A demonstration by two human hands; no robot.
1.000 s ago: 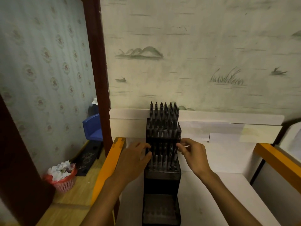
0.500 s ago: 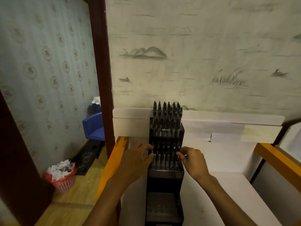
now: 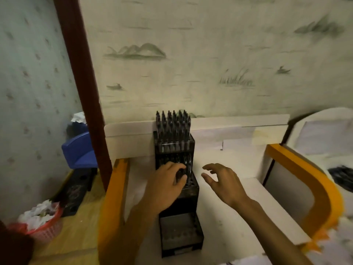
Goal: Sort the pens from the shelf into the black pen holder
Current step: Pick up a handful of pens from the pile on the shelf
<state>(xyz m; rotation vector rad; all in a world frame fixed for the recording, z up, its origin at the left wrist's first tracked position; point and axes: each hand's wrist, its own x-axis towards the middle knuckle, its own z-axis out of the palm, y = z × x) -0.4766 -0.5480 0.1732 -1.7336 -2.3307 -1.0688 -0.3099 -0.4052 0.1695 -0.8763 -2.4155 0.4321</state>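
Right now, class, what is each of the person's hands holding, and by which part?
The left hand grips dark pens by their upper ends at the black tiered pen holder. The right hand holds nothing.

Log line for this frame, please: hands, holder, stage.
left hand: grips pens in middle tier | right hand: open, off to the side | black pen holder: back tier full | stage: sorting under way

Pale wallpaper (image 3: 210, 54) with faint ink hills and grass fills the back wall — a dark red-brown door frame (image 3: 84, 83) runs down its left edge. Past the frame stands a blue bin (image 3: 79, 150). On the wooden floor (image 3: 76, 236) sits a red basket (image 3: 44, 226) — full of crumpled white paper.
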